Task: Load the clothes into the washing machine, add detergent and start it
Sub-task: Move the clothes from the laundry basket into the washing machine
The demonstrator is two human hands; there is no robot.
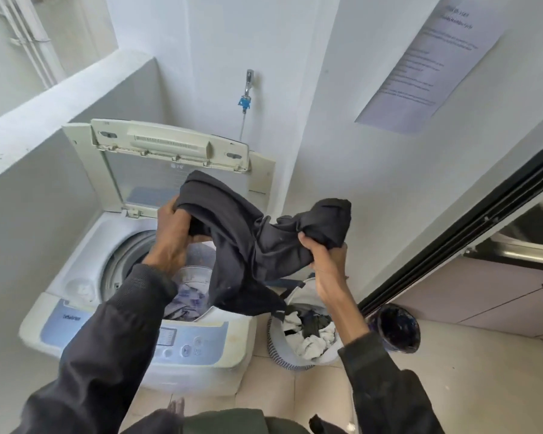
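Loading step, by the look of it, and not near done. Dark garment (257,242) held up above the washing machine (76,286), slung between left hand (171,233) and right hand (325,261) — both clenched round bunched fistfuls of the cloth. Left end over the open drum, right end out past the machine's edge, above the laundry basket (275,346). Lower fold drooping to about the drum's front rim; touching or not, impossible to tell. Lid (170,142) tipped up against the wall. Pale patterned clothes (187,300) already down in the drum; white and dark pieces left in the basket on the floor.

Soft, limp and light, to judge by the sag — no stiffness, nothing fragile, little chance of slipping from a closed fist. Best taken by the bunched middle rather than by an edge, to keep trailing ends off the rim. Likely risk: a hem draped outside the drum. No detergent in sight; control panel (188,343) untouched.
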